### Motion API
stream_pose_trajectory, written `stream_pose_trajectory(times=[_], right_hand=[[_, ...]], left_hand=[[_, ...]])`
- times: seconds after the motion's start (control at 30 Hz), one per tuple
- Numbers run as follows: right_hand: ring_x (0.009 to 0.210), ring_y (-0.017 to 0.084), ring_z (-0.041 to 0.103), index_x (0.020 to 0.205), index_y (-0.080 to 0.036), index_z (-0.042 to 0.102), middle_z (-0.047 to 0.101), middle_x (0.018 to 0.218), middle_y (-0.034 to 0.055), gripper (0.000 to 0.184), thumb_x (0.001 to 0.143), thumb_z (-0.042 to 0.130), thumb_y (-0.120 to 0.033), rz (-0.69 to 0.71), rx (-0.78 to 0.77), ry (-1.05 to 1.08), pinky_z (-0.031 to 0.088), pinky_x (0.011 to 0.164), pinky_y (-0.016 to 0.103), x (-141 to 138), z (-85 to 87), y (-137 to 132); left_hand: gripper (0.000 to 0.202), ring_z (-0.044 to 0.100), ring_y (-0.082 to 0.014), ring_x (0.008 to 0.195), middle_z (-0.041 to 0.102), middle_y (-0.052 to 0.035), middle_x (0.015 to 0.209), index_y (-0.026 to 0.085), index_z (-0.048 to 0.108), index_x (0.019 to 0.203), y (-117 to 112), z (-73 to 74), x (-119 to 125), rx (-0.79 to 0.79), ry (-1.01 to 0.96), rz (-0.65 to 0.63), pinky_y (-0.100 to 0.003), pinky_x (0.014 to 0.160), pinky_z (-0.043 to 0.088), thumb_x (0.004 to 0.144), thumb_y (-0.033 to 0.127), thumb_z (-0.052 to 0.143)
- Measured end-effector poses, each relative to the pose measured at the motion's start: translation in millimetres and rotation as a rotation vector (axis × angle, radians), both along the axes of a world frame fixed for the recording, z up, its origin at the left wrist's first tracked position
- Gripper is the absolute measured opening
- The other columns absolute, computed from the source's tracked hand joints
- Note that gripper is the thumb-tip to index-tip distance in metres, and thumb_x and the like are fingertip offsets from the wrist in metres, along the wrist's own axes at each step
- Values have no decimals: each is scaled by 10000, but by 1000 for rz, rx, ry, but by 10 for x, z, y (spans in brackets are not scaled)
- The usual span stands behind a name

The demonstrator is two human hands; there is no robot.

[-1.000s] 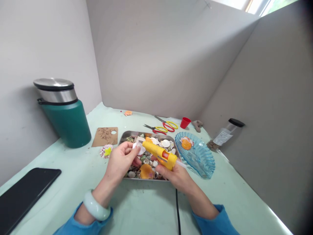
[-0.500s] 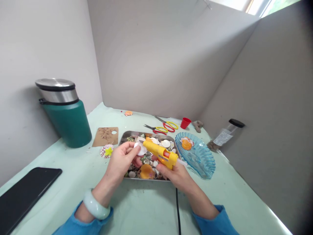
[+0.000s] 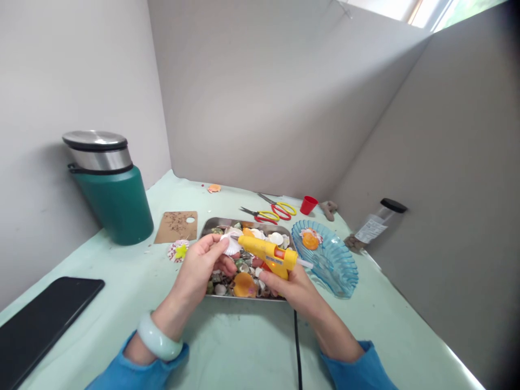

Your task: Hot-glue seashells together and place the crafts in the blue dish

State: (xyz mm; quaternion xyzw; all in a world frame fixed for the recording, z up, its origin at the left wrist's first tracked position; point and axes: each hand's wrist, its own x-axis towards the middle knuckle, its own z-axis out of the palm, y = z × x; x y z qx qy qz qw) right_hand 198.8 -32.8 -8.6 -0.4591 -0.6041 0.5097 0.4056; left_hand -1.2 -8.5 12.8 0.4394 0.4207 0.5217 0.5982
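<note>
While the left hand point(image 3: 199, 265) is pinching a shell point(image 3: 231, 246) over the tray point(image 3: 217, 221), the right hand point(image 3: 299, 287) is clasping the glue gun point(image 3: 263, 249); gluing is apparently proceeding, next calling for steady aim.

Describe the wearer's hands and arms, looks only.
Left hand and right hand are ungloved. Left sleeve and right sleeve are plain blue, with no markings visible. A thick, smooth, rounded pale green bangle circles the left wrist; nothing shows on the right wrist.
</note>
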Motion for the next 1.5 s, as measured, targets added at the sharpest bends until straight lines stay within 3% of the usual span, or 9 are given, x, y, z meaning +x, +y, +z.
stream_pose_trajectory(times=[0.23,0.53,0.83,1.27,1.5], right_hand=[[477,82,404,950,-156,659,533,590,-32,347,705,718,-396,-114,-54,61,366,467,215,-29,67,4],[446,93,402,876,-156,653,477,470,-53,297,745,671,-422,-71,-19,1,354,464,223,-3,57,17],[437,90,391,851,-161,645,474,459,-56,288,728,681,-418,-136,-10,57,339,453,223,-39,66,12],[431,87,390,866,-158,653,482,467,-57,281,720,689,-395,-124,-33,44,325,442,218,-40,79,16],[427,84,384,841,-154,651,470,456,-62,304,696,696,-418,-142,-46,28,329,445,216,-46,99,13]], left_hand=[[253,559,-80,437,691,-39,685,127,583,841,21,-25,-27,-36,-67,-50,-190,457,442,778,362,654],[212,455,-46,369,623,9,579,135,576,813,68,-62,-33,-35,-103,-11,-161,389,344,803,342,618],[241,361,-21,346,569,42,530,132,577,839,63,-84,-17,13,-76,42,-150,374,240,788,361,630],[263,385,-31,364,594,31,549,138,568,842,57,-61,-7,6,-92,90,-155,388,289,763,376,646],[254,335,-18,340,550,49,506,142,558,798,53,-70,-22,-32,-137,15,-151,365,237,762,372,660]])
